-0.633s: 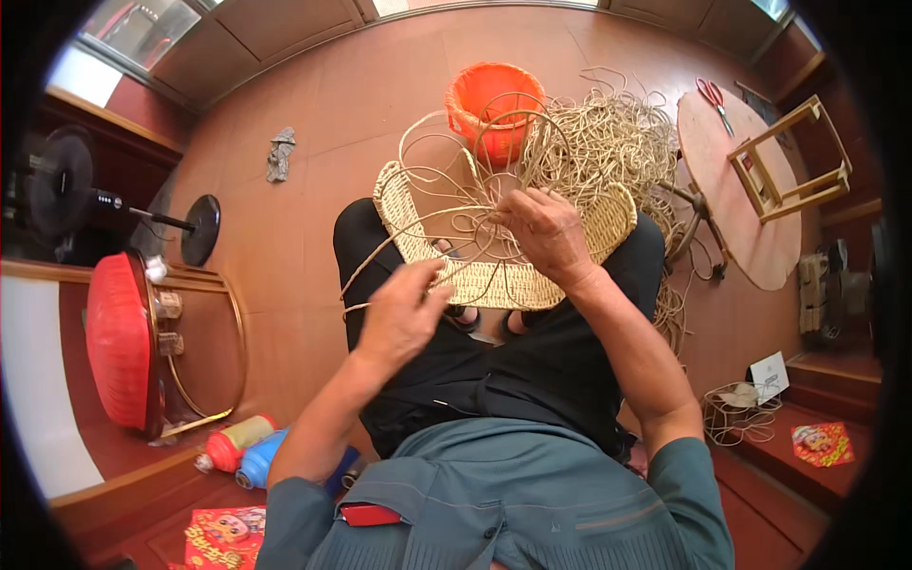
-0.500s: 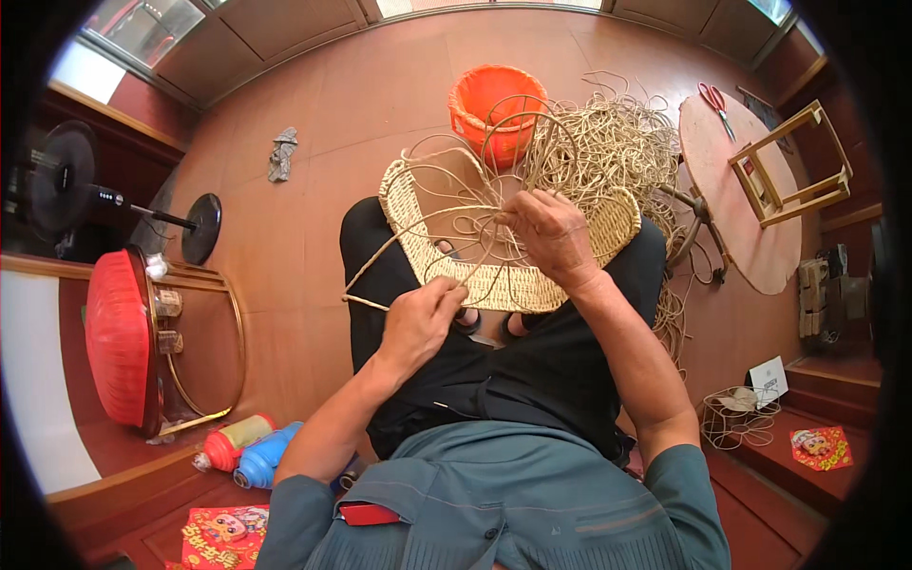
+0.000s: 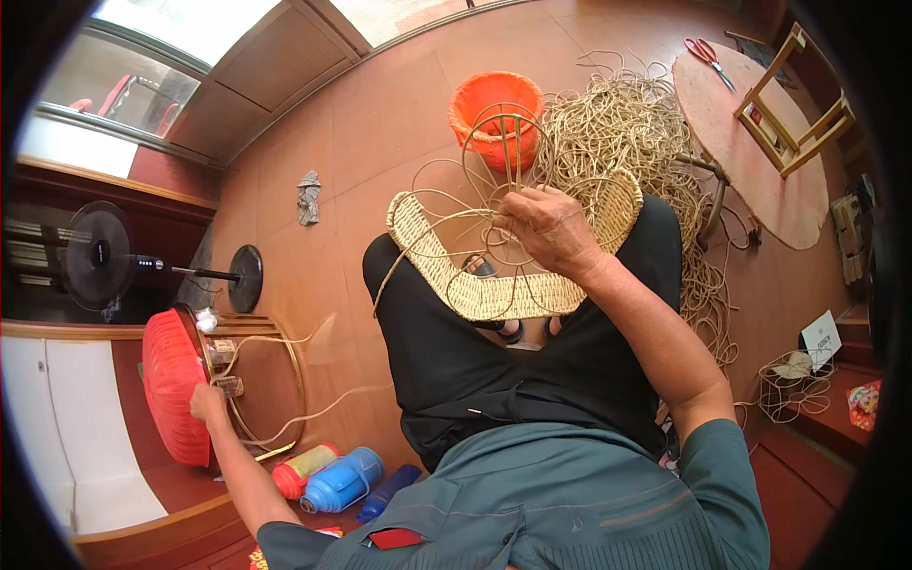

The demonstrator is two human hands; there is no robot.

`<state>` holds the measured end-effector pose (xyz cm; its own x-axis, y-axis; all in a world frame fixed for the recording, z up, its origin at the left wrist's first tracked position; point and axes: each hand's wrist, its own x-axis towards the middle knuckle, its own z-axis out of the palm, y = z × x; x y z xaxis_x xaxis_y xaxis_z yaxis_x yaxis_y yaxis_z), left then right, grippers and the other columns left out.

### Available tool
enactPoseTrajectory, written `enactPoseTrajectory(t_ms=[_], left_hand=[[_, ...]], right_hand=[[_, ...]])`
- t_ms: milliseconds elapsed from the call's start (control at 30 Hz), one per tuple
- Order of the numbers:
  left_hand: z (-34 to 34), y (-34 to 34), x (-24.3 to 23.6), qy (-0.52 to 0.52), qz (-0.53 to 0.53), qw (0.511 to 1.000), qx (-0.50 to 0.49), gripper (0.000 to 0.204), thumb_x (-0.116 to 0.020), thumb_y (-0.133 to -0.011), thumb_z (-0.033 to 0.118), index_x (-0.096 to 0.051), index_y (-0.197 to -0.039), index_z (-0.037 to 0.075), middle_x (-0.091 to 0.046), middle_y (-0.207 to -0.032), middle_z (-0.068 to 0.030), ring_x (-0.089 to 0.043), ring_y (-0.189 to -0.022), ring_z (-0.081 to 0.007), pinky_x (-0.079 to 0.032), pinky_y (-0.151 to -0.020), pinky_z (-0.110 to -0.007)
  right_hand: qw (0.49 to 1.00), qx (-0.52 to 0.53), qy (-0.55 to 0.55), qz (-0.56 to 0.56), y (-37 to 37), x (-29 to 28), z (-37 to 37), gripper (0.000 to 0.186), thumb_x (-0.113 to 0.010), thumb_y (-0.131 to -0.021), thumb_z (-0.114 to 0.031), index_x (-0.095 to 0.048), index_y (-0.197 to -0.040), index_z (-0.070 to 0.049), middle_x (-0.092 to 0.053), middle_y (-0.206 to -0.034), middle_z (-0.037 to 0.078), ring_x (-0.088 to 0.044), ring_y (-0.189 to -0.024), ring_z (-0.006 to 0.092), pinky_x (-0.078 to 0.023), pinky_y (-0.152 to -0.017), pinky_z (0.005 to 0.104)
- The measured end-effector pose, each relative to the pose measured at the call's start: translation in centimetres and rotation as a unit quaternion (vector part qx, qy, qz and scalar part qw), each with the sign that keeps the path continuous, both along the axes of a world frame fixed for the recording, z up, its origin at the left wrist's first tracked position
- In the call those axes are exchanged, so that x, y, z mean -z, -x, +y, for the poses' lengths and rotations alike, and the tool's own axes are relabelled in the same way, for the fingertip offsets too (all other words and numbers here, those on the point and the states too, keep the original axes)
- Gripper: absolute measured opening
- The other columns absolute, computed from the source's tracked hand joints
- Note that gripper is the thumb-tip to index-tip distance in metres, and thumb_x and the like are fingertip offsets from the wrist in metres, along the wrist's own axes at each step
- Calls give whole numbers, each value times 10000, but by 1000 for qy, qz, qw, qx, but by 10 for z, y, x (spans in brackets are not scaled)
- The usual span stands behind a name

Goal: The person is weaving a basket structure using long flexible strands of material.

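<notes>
1. A half-woven tan rattan basket (image 3: 494,285) lies across the person's lap on black trousers, its open frame facing up, with loose cane strands looping up from its rim
2. The right hand (image 3: 549,228) sits at the upper middle of the basket, fingers closed around several of the thin upright strands
3. The left hand (image 3: 207,403) is stretched far out to the person's left, well apart from the basket, pinching the end of one long pale cane strand (image 3: 313,418) beside a small round wooden side table (image 3: 275,380)
4. That strand runs in a slack curve from the left hand toward the lap
5. A red ribbed lantern-shaped object (image 3: 171,385) stands just beside the left hand
6. A big tangled heap of tan rattan cord (image 3: 627,133) lies on the floor beyond the basket, with an orange plastic bucket (image 3: 494,109) touching its edge
7. A blue plastic bottle (image 3: 342,480) and a red one lie on the floor near the left forearm
8. Red-handled scissors (image 3: 705,54) rest on a round wooden tabletop (image 3: 760,161) at the far right
</notes>
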<state>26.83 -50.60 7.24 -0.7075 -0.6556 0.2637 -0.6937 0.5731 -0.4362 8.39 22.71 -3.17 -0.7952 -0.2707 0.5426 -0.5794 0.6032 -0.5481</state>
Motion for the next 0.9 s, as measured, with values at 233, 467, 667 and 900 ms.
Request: enactPoseTrajectory(t_ms=[233, 467, 667, 900], left_hand=[[431, 141, -5, -346, 152, 720, 583, 283, -707, -996, 83, -739, -1270, 17, -743, -1216, -183, -699, -1151, -352, -535, -1019, -435], [516, 181, 69, -353, 89, 675, 642, 229, -705, -1022, 166, -695, -1233, 78, -727, -1048, -121, -732, -964, -320, -589, -848, -424], [511, 212, 31, -279, 19, 614, 738, 135, -713, -1017, 248, -683, -1030, 117, -689, -878, -63, -733, -834, -271, -578, -703, -427], [526, 258, -3, -257, 65, 589, 764, 174, -732, -1003, 286, -652, -988, 132, -680, -878, -51, -720, -819, -270, -576, -686, -408]], right_hand=[[1000, 18, 3, -4, -1, 3, 0, 210, -756, -1001, -299, -686, -949, -108, -682, -849, 71, -688, -832, 320, -549, -759, 443], [1000, 28, 6, 10, -6, 3, -5, 199, -789, -977, -256, -673, -913, -107, -649, -820, 89, -656, -777, 340, -520, -721, 452], [999, 28, -35, 2, -11, -4, 0, 191, -757, -1008, -276, -677, -950, -113, -652, -847, 70, -661, -807, 309, -541, -746, 438], [1000, 24, -4, 4, -11, -5, -1, 326, -792, -989, -261, -630, -1221, -99, -667, -852, 73, -692, -788, 303, -548, -761, 431]])
